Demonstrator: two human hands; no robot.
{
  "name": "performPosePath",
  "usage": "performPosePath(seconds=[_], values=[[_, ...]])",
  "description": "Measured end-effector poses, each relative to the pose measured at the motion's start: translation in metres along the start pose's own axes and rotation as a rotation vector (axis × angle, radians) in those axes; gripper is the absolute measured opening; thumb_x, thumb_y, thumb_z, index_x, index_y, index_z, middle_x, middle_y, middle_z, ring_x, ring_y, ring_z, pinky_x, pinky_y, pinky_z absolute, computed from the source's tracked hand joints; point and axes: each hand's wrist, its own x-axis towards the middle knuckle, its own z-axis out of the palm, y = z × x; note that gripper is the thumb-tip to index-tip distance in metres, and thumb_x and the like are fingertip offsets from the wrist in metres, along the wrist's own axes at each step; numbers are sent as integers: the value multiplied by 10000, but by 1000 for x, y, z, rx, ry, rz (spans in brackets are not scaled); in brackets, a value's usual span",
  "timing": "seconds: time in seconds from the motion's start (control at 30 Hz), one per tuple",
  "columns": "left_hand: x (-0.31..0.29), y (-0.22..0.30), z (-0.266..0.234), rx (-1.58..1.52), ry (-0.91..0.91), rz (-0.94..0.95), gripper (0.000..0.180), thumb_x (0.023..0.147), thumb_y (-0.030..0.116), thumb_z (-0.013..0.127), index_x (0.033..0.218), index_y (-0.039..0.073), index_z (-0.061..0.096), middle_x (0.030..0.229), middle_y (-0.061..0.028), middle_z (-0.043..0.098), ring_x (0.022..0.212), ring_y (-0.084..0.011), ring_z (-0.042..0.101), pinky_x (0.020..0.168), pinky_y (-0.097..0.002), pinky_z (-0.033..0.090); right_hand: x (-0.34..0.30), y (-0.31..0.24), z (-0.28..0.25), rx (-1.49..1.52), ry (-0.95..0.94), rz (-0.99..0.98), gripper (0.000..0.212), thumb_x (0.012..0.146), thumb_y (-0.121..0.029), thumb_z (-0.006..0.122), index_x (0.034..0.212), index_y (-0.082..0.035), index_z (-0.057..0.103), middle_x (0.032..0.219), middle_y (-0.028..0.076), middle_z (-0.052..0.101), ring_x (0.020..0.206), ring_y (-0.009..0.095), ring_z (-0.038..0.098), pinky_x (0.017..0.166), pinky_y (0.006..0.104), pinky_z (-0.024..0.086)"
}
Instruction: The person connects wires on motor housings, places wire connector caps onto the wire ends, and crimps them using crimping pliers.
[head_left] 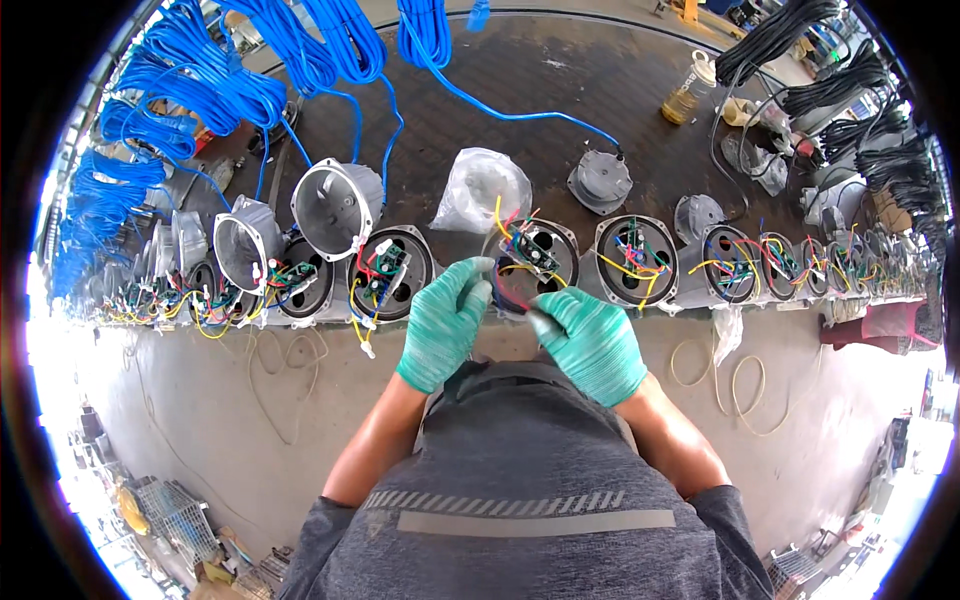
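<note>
Both my hands wear green knit gloves in front of a round dark motor housing (pixel 568 262) at the table's near edge. A small circuit board (pixel 537 252) with colored wires sits on this housing. My right hand (pixel 593 343) pinches a thin red wire (pixel 517 300) at the housing's near left side. Beside it, my left hand (pixel 443 325) has thumb and fingers pressed together; what lies between them is too small to make out. To the right stands a similar housing (pixel 606 270) with green and yellow wires, and to the left another housing (pixel 408 283) with its board and wires.
Behind the housings lie a clear plastic bag (pixel 484 190) and a grey round cover (pixel 600 182) on a blue cable. Blue cable coils (pixel 345 40) fill the far left, black coils (pixel 775 40) the far right. A bottle (pixel 690 90) stands at the back.
</note>
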Motion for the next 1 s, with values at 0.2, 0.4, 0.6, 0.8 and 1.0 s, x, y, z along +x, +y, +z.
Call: performPosePath(seconds=[0.2,0.4,0.6,0.8,1.0], values=[[3,4,-7,62,28,100,284,1041,50,613,1307,44,715,836,-7,683,708,-53,585,658,-250,514,7,-16,14,-110,-8,-138,168,995,-266,692,935,-109,695,831,114,696,694,330,710,586,455,551],[31,-5,-9,198,196,404,246,1036,32,614,1253,31,731,993,-51,727,763,-69,622,682,-255,518,1,-15,13,-77,-19,-92,169,990,-259,703,1018,-95,732,865,129,711,750,352,715,644,464,560],[34,4,-23,-16,185,147,249,1058,23,559,1266,25,696,1013,-33,724,748,-70,602,688,-261,520,-5,-11,4,-6,30,53,175,954,-207,755,1040,-54,756,953,167,734,822,388,719,706,452,573],[34,4,-26,129,101,288,239,1021,-28,576,1211,14,716,1023,-59,731,794,-115,646,751,-285,543,-10,-7,-5,-3,56,140,175,942,-166,768,1075,-52,766,957,178,740,826,387,721,713,435,573],[19,-10,-7,216,33,420,311,897,-75,675,1173,53,739,1037,-134,694,877,-256,700,808,-359,569,-13,-6,-5,18,84,202,164,951,-168,765,1072,-58,772,945,182,744,816,384,724,718,423,577]])
